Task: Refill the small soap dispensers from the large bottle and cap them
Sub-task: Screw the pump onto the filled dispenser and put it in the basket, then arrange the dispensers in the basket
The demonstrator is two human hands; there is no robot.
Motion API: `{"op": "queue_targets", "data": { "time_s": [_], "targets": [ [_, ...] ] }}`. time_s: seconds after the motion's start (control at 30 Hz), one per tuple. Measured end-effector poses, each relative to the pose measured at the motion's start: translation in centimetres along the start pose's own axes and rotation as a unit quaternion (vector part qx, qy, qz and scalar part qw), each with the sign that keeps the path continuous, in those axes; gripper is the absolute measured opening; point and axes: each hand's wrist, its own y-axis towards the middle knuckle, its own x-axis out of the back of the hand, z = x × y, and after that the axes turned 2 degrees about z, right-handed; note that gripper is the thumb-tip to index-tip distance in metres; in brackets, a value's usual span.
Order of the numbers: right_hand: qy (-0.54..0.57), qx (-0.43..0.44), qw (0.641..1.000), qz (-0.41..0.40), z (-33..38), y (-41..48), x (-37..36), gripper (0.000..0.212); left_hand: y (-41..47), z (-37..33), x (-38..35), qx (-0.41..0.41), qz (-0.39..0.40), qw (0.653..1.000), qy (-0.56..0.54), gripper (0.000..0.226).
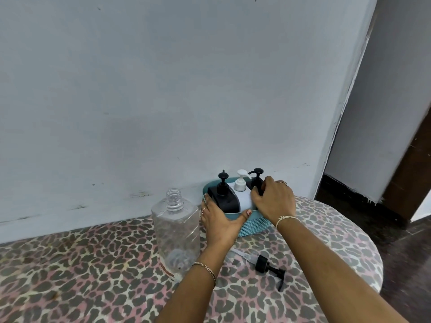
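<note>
Soap dispensers (222, 199) fill a teal basket (253, 226), left hand (219, 224) gripping its rim, right hand (274, 199) clutching the rightmost dispenser (256, 178).

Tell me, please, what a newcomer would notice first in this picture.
Both hands meet at the teal basket by the wall: the left hand holds its rim, and the right hand grips the black dispenser at the basket's right end. Left of the basket stands the large clear bottle, uncapped, on the leopard-print cloth. A loose black pump lies in front, nearer the person.
</note>
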Motion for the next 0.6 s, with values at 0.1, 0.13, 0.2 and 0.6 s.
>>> {"op": "queue_targets", "data": {
  "time_s": [0.1,0.13,0.2,0.6],
  "targets": [
    [-0.014,0.007,1.000,-0.001,-0.4,-0.2,0.0,0.031,0.0,0.0,0.1,0.003,0.006,1.000,0.006,0.126],
    [-0.015,0.007,1.000,0.006,-0.5,-0.2,0.1,0.030,0.0,0.0,0.1,0.003,0.008,1.000,0.006,0.124],
    [-0.022,0.012,1.000,0.019,-0.6,-0.4,0.5,0.029,0.0,-0.2,0.3,0.005,0.013,1.000,0.007,0.120],
    [0.096,-0.015,0.983,0.153,-2.8,-3.5,1.7,0.046,-4.5,-1.8,1.4,-0.018,0.055,0.997,0.044,0.096]
  ]
}}
